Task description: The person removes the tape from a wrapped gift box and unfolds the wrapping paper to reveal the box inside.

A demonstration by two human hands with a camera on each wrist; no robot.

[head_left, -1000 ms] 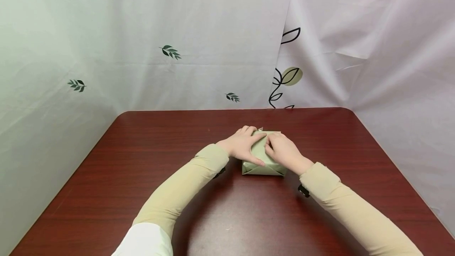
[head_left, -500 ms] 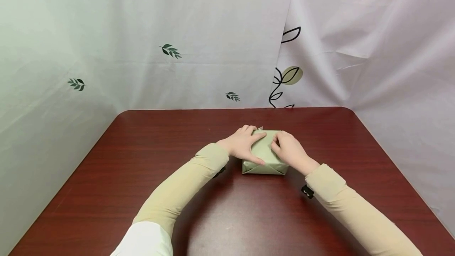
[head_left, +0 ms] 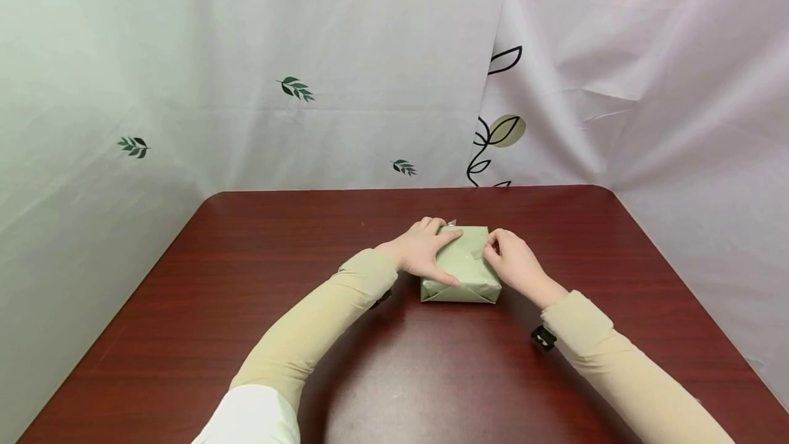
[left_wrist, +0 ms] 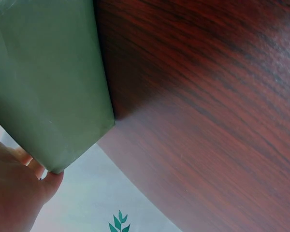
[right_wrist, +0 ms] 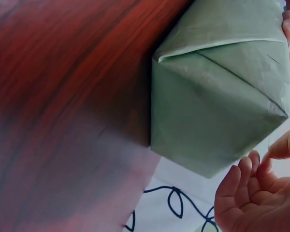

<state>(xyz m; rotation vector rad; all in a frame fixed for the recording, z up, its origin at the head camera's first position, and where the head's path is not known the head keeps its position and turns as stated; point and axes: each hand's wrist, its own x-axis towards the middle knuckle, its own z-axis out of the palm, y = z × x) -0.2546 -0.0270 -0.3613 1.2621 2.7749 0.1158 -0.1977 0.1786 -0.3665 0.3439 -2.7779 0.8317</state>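
A small box wrapped in pale green paper (head_left: 465,273) lies on the table, its folded end facing the near side. My left hand (head_left: 420,249) rests on its left part, thumb and index finger spread across the top, the other fingers at the far left edge. At the box's right edge, my right hand (head_left: 516,263) pinches a thin strip (head_left: 478,253) that lifts from the top; whether tape or a paper flap I cannot tell. In the right wrist view, thumb and index fingertips of the right hand (right_wrist: 261,188) meet beside the folded end.
The dark red wood-grain table (head_left: 246,307) extends around the box. Behind and at both sides hangs a white curtain (head_left: 370,53) with leaf prints. A small glossy bit (head_left: 452,223) sticks up at the box's far edge.
My right hand has moved rightwards from the middle of the box's top to its right edge, still pinching, and a lifted strip now shows. The left hand and the box have stayed put.
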